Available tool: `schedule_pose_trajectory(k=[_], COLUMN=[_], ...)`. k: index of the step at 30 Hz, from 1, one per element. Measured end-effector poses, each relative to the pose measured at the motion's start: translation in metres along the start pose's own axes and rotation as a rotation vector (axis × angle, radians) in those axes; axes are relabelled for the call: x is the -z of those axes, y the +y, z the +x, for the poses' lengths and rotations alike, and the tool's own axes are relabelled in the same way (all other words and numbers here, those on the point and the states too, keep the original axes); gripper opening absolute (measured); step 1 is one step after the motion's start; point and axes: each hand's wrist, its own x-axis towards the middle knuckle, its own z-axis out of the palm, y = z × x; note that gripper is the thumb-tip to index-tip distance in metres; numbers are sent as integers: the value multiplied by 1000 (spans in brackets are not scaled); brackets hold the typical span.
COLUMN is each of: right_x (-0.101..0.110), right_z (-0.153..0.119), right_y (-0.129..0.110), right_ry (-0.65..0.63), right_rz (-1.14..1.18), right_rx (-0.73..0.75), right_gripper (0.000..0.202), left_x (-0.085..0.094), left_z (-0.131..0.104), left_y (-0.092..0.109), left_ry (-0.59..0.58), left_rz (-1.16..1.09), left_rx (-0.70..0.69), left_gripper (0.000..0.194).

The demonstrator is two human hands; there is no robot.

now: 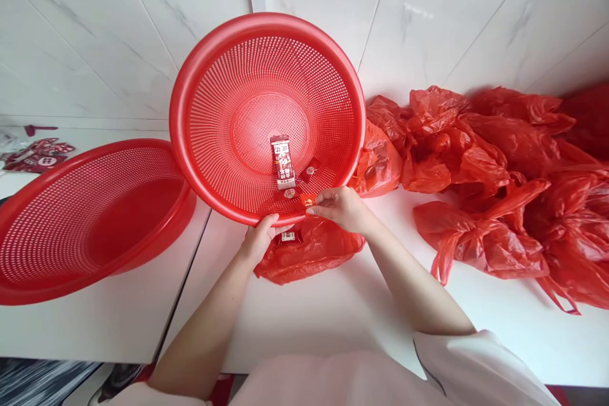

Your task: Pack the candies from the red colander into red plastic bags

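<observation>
A red plastic colander basket [266, 82] is tipped towards me, its lower rim over an open red plastic bag [316, 260]. My left hand [262, 236] grips that rim from below, its fingers partly hidden. My right hand [345, 209] is closed in a pinch on a small orange-red packet [308, 200] at the rim's lower right. Inside the basket lie a dark red wrapped snack bar [283, 162] and small dark red packets [310, 170]. Another small dark packet [288, 237] shows at the bag's mouth.
A second red colander basket [137, 228] stands tilted at the left. Dark red wrappers [42, 155] lie behind it. Several filled red plastic bags [480, 241] crowd the white table [304, 323] at the right, along the marbled wall [428, 19].
</observation>
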Motion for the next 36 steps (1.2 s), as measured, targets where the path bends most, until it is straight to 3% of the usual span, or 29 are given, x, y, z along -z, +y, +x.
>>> schedule_pose_trajectory(k=[4,9,12,19,25,28,32,36], right_x=[5,3,-5,-22,-17,-10,-13,-23], right_z=[-3,-6,-6,0,-3,-5,-4,1], right_y=[-6,-5,4,22,7,-2,-4,4], right_ry=[-77,-316,-388,-244,-169,-94,105,67], right_rz=[-117,-276,-411,-766,-821,-754,-632,-610], right_rx=[48,154,188,-21,-28,76,347,443], right_gripper=[21,9,17,10,18,22,31,44], left_x=[0,3,6,11,9,6,6,7], left_z=[1,3,5,7,5,3,-1,-4], left_y=[2,3,3,0,0,1,-2,-7], left_ry=[-2,11,33,74,48,33,39,-7], left_rz=[9,-3,9,7,10,32,68,108], left_rx=[-23,-58,-97,-104,-96,-84,-37,30], left_gripper=[42,45,47,49,50,48,40,33])
